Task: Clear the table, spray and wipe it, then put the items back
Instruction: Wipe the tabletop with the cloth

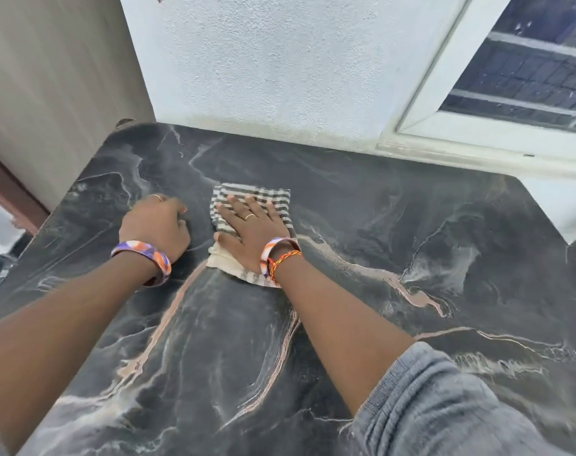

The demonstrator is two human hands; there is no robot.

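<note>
A dark marble-patterned table (395, 251) with pale and pinkish veins fills the view. On it lies a grey-and-white striped cloth (267, 195), near the middle towards the back. My right hand (257, 225) presses flat on the cloth with its fingers straight and spread. My left hand (155, 225) rests on the bare tabletop just left of the cloth, fingers curled under, holding nothing that I can see. Both wrists wear coloured bangles.
A white textured wall (280, 67) runs along the table's back edge. A white-framed window (526, 80) is at the back right. A beige panel (50, 87) stands at the left, beyond the table's left edge.
</note>
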